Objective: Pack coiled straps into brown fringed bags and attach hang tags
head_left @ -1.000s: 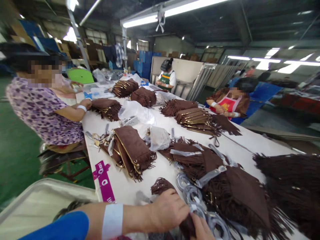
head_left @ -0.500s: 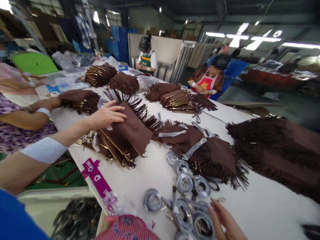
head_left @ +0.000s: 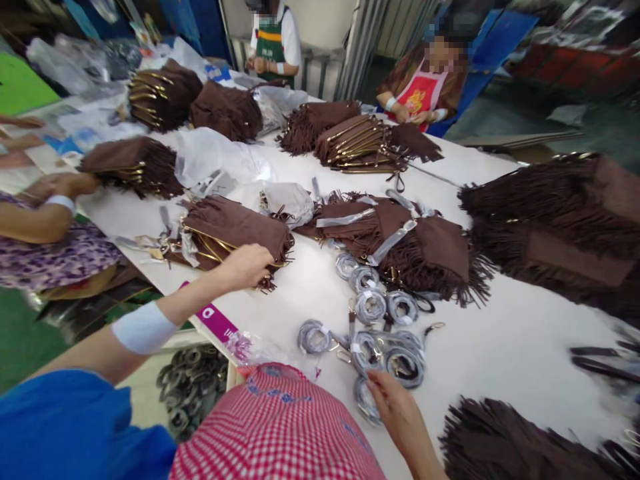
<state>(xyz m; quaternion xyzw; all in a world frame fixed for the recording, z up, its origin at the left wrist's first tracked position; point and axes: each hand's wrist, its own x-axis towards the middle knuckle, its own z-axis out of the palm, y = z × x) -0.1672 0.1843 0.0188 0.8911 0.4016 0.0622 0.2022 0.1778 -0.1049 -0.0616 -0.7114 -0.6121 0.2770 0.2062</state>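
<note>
My left hand is closed at the near right edge of a stack of brown fringed pouches with gold zippers. Its fingers curl at the zipper side; what they pinch is too small to make out. Low in the view, my right hand touches or hovers over a wrapped grey coiled strap, thumb and fingers close together. Other coiled straps lie beyond it on the white table. Behind them rests a pile of fringed bags with plastic-wrapped straps on top.
More brown fringed bags lie at the far side, at the right and at the near right. A co-worker's hand touches a stack at the left. Two people stand across the table. A bin of dark coils sits below.
My left hand has left the top of a raised brown pouch and moved down to the stack's near side. My right hand has shifted left to the coils. The view has tilted downward.
</note>
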